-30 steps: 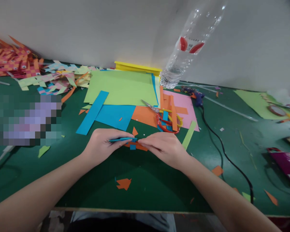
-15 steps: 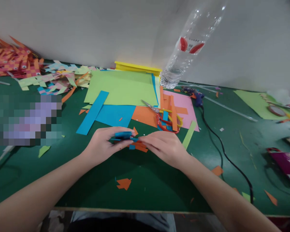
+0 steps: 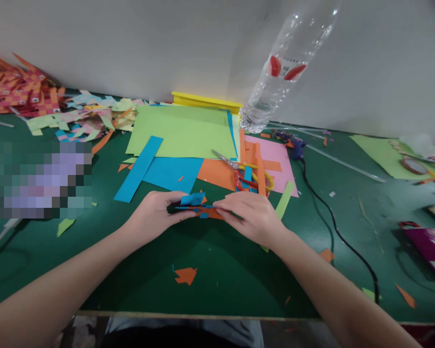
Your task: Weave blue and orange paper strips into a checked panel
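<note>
A: Any writing legible?
B: None I could read. The clear bottle (image 3: pixel 263 104) bore a red-and-white label (image 3: pixel 286 69) with small dark characters, too tiny to make out. A magenta object (image 3: pixel 427 246) by the right edge carried pale marks, likewise unreadable.
A: What was hidden or cut off?
B: The bottle's top ran out past the upper edge, the magenta object past the right one. A lilac shape (image 3: pixel 45 179) at left was masked into blocks; its nature could not be told. The right hand (image 3: pixel 253 217) covered part of a narrow green strip (image 3: pixel 284 200), and the scissors (image 3: pixel 232 162) lay partly under orange strips (image 3: pixel 261 169).
A: And the work itself?
B: A small blue-and-orange paper piece (image 3: pixel 204 215), between both hands, at the middle of the near half of the green table (image 3: pixel 217 290). Its inner folds were too dark to sort out.
A: Fingers?
B: Left hand (image 3: pixel 150 215): thumb and forefinger somewhat parted, grasping the piece's left part, a blue flap (image 3: pixel 193 198) tilted up beside the forefinger. Right: thumb and fingertips pinched close together on the piece's right end. The other right fingers were bent; the lowest left ones lay out of sight.
</note>
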The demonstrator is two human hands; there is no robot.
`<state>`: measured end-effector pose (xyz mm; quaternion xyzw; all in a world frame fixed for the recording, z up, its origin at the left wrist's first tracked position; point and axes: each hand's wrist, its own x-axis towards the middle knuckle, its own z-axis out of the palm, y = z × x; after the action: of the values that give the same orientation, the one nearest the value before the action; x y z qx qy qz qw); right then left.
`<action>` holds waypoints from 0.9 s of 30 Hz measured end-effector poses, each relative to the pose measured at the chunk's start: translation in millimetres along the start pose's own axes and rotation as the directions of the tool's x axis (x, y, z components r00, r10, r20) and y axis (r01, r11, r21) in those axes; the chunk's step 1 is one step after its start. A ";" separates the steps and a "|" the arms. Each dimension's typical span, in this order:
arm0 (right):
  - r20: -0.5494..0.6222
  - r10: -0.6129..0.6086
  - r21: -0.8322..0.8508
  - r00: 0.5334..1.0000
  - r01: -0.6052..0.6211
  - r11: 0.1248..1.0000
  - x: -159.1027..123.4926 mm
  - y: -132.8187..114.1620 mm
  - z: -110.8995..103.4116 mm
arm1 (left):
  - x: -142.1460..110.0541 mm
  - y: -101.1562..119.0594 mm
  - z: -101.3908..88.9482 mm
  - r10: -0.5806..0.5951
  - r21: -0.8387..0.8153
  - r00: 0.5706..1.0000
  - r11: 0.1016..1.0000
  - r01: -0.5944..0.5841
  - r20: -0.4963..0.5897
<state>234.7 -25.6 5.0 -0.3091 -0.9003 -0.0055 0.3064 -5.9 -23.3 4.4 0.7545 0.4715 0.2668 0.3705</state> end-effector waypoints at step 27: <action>0.077 0.077 0.098 0.994 -0.084 0.992 2.0 -4.0 5.0 | -1.0 5.9 1.2 0.106 -0.052 0.994 0.993 -0.105 0.003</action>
<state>228.4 -26.7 2.8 -0.3294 -0.8968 0.0638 0.2884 -2.4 -26.2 8.5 0.7691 0.4228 0.2962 0.3768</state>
